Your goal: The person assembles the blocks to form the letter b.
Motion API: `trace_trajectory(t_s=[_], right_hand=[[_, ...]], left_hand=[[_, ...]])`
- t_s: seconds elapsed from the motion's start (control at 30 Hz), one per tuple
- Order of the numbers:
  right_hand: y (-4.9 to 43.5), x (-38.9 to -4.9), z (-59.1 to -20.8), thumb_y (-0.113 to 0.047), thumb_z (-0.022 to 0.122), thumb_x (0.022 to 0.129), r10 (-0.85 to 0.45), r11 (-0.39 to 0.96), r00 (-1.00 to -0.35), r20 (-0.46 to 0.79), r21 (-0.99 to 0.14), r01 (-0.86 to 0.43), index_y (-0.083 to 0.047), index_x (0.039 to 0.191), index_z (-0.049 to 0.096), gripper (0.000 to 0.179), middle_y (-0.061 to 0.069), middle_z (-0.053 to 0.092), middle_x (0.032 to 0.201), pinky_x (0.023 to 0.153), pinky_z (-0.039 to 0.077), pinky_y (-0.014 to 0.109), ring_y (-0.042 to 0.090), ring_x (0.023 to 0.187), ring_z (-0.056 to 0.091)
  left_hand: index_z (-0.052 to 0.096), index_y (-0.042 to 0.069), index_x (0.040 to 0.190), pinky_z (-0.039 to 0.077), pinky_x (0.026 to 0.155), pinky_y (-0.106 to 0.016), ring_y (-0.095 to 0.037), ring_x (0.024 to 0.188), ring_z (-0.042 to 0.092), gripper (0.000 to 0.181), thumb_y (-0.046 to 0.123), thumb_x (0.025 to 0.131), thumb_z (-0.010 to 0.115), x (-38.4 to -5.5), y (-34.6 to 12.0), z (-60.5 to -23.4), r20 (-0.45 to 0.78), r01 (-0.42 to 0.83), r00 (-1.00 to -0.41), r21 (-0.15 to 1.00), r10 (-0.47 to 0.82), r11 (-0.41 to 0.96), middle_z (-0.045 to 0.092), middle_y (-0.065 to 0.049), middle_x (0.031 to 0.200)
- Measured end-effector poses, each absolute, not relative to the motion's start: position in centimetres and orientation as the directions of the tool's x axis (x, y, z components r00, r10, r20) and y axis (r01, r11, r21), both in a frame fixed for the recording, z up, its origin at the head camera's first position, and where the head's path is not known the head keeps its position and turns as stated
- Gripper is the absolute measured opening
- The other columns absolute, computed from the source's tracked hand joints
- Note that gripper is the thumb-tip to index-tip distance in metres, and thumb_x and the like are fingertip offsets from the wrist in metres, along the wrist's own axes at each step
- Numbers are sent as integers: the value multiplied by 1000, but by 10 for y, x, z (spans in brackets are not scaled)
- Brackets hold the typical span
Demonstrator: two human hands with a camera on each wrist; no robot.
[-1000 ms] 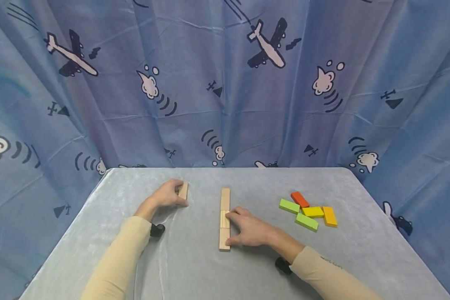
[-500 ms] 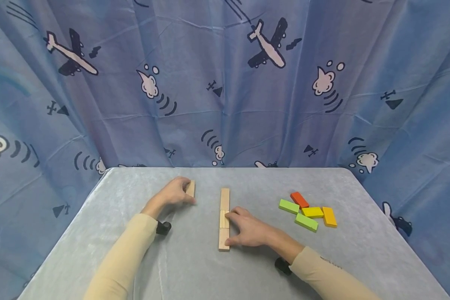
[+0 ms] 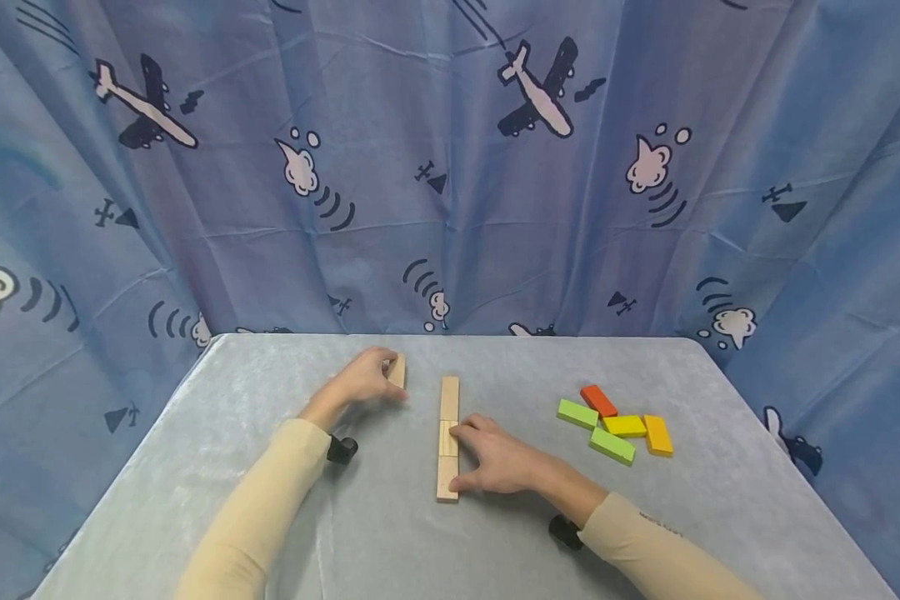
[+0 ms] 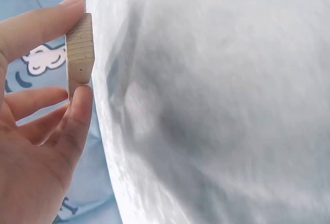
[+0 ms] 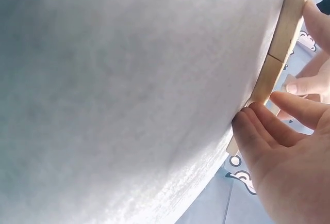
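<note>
My left hand (image 3: 365, 377) pinches a plain wooden block (image 3: 397, 372) between thumb and fingertips, above the far left part of the table. The left wrist view shows that block (image 4: 81, 48) held by its ends. Three plain wooden blocks (image 3: 449, 398) lie end to end in a straight row at the table's middle. My right hand (image 3: 498, 454) rests at the right side of this row, thumb touching the nearest block (image 3: 446, 475) and fingertips at the middle one (image 3: 446, 438). Its fingers, only slightly bent, touch the row in the right wrist view.
Right of the row lie loose coloured blocks: a red one (image 3: 598, 400), two green ones (image 3: 577, 413), a yellow one (image 3: 625, 427) and an orange one (image 3: 658, 436). A grey cloth covers the table (image 3: 390, 533). Behind hangs a blue patterned curtain (image 3: 375, 250).
My left hand has carried its wooden block to the right and slightly away, closer to the row. The right hand and the row have stayed in place.
</note>
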State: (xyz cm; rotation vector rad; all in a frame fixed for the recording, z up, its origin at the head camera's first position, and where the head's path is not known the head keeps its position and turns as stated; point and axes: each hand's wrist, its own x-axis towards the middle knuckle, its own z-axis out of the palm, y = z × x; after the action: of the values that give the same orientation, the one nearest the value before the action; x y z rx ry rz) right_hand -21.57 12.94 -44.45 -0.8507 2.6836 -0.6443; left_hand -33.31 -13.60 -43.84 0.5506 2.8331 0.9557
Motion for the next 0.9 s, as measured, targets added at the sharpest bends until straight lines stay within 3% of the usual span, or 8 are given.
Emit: trace_trajectory(t_s=[0.17,0.5,0.9], right_hand=[[130,-216,-446,-45,82,83,-598,734,-794,-108,-471,-489,-2,144,52,80,9,51,132,100,47,42,22,117,51],[128,-215,-444,-45,82,83,-591,744,-797,-126,-466,-478,-2,144,52,81,9,51,133,100,47,43,22,117,52],[129,-216,-443,-45,82,83,-592,745,-795,-128,-462,-481,-1,144,52,81,9,52,131,99,47,42,21,116,51]], left_hand=[[54,-10,138,48,100,-48,-37,115,60,83,22,71,91,-333,-124,-435,17,301,-931,601,365,740,57,-25,135],[50,-7,143,41,109,-47,-36,127,53,83,23,75,89,-334,-104,-428,19,289,-939,587,343,757,51,-22,144],[51,-6,143,44,107,-46,-35,128,52,83,25,76,88,-342,-84,-432,73,303,-941,610,329,732,50,-21,145]])
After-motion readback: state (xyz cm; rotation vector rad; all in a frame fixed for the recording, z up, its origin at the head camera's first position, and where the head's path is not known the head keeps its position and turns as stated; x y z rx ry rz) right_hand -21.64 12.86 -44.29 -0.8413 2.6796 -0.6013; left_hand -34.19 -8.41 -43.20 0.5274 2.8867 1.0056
